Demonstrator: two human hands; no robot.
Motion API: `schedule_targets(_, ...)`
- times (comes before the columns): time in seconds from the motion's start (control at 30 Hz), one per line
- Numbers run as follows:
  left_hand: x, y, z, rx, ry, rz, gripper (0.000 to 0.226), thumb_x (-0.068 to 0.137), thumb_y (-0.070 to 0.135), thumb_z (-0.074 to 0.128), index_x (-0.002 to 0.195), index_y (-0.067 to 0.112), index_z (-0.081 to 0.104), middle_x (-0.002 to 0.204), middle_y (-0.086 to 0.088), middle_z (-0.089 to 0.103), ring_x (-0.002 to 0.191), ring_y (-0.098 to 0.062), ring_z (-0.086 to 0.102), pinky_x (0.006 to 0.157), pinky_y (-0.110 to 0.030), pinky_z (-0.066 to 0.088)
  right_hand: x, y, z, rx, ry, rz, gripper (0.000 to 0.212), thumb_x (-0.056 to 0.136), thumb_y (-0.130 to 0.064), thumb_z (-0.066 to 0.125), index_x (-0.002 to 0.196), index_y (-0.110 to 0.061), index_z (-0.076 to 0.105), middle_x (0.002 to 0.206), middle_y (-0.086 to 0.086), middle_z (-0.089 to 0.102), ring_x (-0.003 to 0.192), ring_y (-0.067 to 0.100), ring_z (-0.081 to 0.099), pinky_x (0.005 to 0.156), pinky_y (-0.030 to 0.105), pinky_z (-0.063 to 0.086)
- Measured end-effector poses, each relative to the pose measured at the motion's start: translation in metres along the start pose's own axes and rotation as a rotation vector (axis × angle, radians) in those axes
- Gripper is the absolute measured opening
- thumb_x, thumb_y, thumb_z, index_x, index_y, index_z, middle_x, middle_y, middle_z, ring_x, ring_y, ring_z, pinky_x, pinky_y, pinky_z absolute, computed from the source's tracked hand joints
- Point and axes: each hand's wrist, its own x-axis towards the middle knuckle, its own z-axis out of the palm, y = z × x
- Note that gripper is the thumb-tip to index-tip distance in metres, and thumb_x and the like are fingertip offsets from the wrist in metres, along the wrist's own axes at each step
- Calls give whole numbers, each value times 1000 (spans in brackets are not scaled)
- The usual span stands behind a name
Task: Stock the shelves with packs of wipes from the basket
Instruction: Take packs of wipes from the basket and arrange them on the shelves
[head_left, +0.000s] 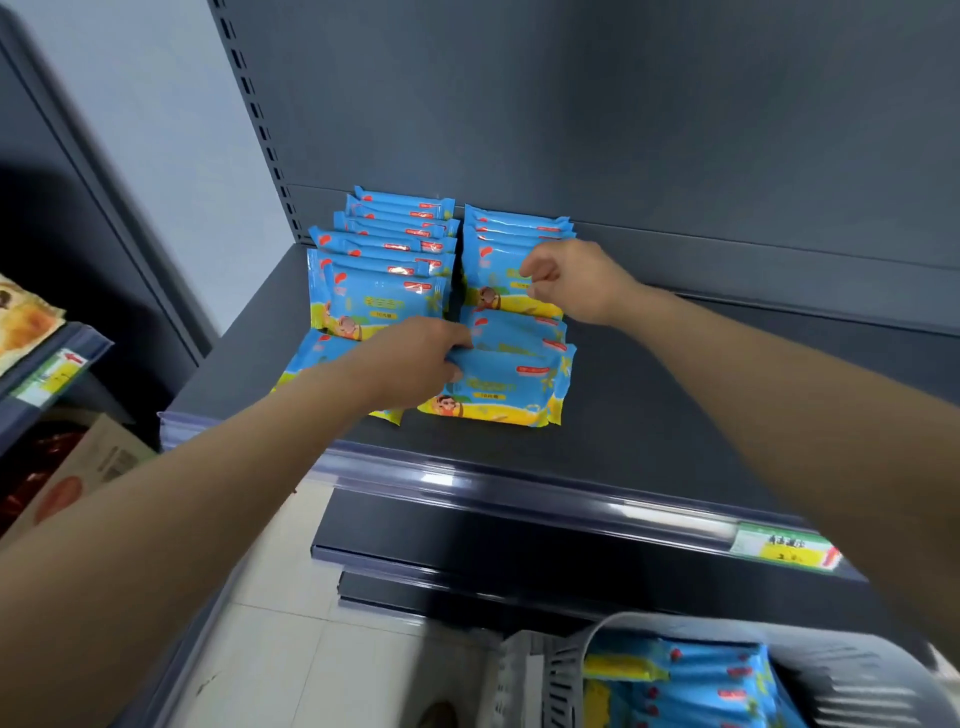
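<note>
Blue and yellow packs of wipes stand in two rows on the dark grey shelf (675, 415). The left row (384, 249) has several packs leaning back. The right row (514, 234) is shorter. My left hand (415, 364) grips the left edge of the front pack (504, 384), which lies tilted at the front of the right row. My right hand (571, 283) pinches the top of an upright pack (493, 270) in the right row. At the bottom right, a grey basket (561, 670) holds more packs (691, 680).
A price label (784, 551) sits on the shelf's front rail at the right. Lower shelves (467, 561) jut out below. A neighbouring shelf with other goods (26, 332) and a cardboard box (88, 467) is at the left. The shelf surface right of the packs is bare.
</note>
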Motion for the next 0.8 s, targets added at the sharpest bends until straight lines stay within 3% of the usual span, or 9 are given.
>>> schedule_targets(0.13, 16, 10, 7, 41, 10, 9, 47, 79, 27, 70, 122, 16, 53, 107, -4, 58, 84, -19, 52, 69, -27, 39, -12, 5, -7, -15, 39, 22, 25, 89, -12, 58, 113, -10, 63, 115, 8, 63, 106, 21, 59, 89, 28, 45)
schedule_targets(0.27, 30, 13, 17, 89, 48, -25, 51, 77, 29, 71, 122, 15, 50, 108, -8, 59, 82, -18, 47, 67, -29, 40, -22, 10, -4, -69, 55, 45, 26, 88, -11, 56, 113, -11, 63, 113, 8, 63, 103, 22, 58, 87, 29, 45)
schedule_targets(0.4, 44, 13, 19, 203, 156, 8, 58, 78, 32, 68, 126, 9, 46, 113, -12, 58, 101, -27, 50, 77, -36, 42, -29, 19, -2, -93, 64, 92, 25, 89, -12, 55, 112, -9, 62, 113, 9, 63, 103, 24, 58, 89, 33, 47)
schedule_targets(0.57, 60, 10, 22, 395, 258, -2, 52, 81, 36, 64, 121, 7, 47, 117, -13, 57, 112, -32, 46, 92, -41, 36, -34, 21, 0, -69, 135, 159, 21, 90, -9, 46, 101, -4, 63, 104, 10, 66, 96, 27, 60, 81, 34, 49)
schedule_targets(0.8, 65, 6, 26, 439, 335, 12, 57, 79, 37, 67, 121, 6, 43, 118, -13, 53, 111, -32, 43, 92, -41, 34, -40, 12, 0, -78, 130, 202, 22, 90, -13, 47, 107, -9, 61, 111, 8, 63, 100, 25, 59, 86, 38, 51)
